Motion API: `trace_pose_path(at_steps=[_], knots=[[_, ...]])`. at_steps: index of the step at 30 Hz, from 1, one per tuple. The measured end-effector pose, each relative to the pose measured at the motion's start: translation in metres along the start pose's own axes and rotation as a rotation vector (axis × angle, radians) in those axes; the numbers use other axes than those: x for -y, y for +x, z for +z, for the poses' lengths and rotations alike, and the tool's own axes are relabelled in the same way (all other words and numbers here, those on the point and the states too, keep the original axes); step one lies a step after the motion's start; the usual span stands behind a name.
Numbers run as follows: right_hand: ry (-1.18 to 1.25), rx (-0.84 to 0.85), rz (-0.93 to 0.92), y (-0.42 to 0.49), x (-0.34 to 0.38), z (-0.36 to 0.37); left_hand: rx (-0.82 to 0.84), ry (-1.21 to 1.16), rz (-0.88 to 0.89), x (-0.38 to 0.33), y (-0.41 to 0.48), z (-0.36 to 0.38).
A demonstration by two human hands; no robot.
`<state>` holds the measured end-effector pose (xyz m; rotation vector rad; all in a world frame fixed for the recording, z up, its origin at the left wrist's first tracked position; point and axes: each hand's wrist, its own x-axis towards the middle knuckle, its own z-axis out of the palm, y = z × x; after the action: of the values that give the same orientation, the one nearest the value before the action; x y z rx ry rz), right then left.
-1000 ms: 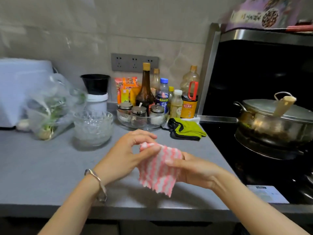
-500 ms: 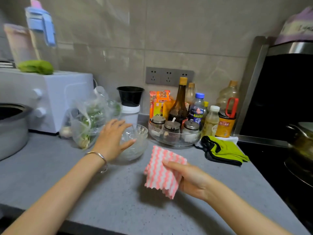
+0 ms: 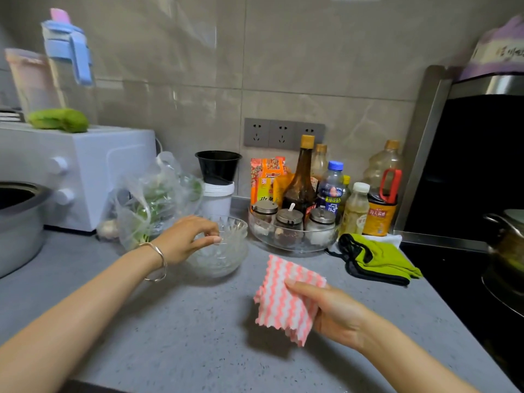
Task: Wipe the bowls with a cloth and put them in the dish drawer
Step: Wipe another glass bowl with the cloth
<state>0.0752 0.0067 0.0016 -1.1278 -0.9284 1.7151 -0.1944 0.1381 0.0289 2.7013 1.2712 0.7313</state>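
Note:
A stack of clear cut-glass bowls (image 3: 224, 256) stands on the grey counter (image 3: 184, 330), left of centre. My left hand (image 3: 187, 239) reaches over the stack's near left side, and its thumb and fingers pinch the rim of the top bowl. A folded pink-and-white striped cloth (image 3: 286, 299) hangs above the counter in front of the bowls, to their right. My right hand (image 3: 334, 310) grips the cloth from the right, thumb on top. No dish drawer is in view.
A glass dish with spice jars (image 3: 292, 231) and several bottles stand behind the cloth. A green and black cloth (image 3: 377, 259) lies to the right, beside the black stove with a pot (image 3: 507, 242). A plastic bag of greens (image 3: 153, 202), a white appliance (image 3: 76, 174) and a grey pot (image 3: 17, 222) stand at left.
My left hand let go of the cloth, travelled left to the glass bowls and now pinches the top rim. The view has swung left. My right hand keeps the cloth.

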Motion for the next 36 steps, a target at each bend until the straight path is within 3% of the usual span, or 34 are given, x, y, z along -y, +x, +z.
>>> trace_pose_path(at_steps=[4, 11, 15, 18, 22, 27, 32, 34, 36], knots=[[0.020, -0.030, -0.016, -0.007, 0.002, -0.012, -0.078, -0.235, -0.051, -0.010, 0.008, -0.009], [0.079, -0.066, -0.126, -0.030, 0.017, -0.032, -0.218, -0.347, 0.007, -0.077, 0.020, -0.026], [0.073, -0.136, -0.381, -0.050, 0.031, -0.049, -0.282, -0.557, 0.078, -0.133, 0.026, -0.005], [0.070, -0.265, -0.584, -0.073, 0.044, -0.062, -0.315, -0.845, 0.019, -0.179, 0.029, 0.022], [-0.296, -0.437, -0.747, -0.105, 0.044, -0.069, -0.277, -1.042, -0.027, -0.237, 0.028, 0.067], [-0.646, -0.461, -0.913, -0.124, 0.012, -0.073, -0.337, -1.223, -0.184, -0.296, 0.023, 0.102], [-1.186, -0.812, -1.008, -0.141, 0.004, -0.110, -0.381, -1.227, -0.328, -0.324, 0.010, 0.114], [-1.192, -0.785, -1.023, -0.144, 0.001, -0.118, -0.368, -1.212, -0.344, -0.333, 0.003, 0.118], [-0.974, -0.684, -1.011, -0.145, -0.002, -0.121, -0.370, -1.209, -0.348, -0.342, -0.002, 0.121]])
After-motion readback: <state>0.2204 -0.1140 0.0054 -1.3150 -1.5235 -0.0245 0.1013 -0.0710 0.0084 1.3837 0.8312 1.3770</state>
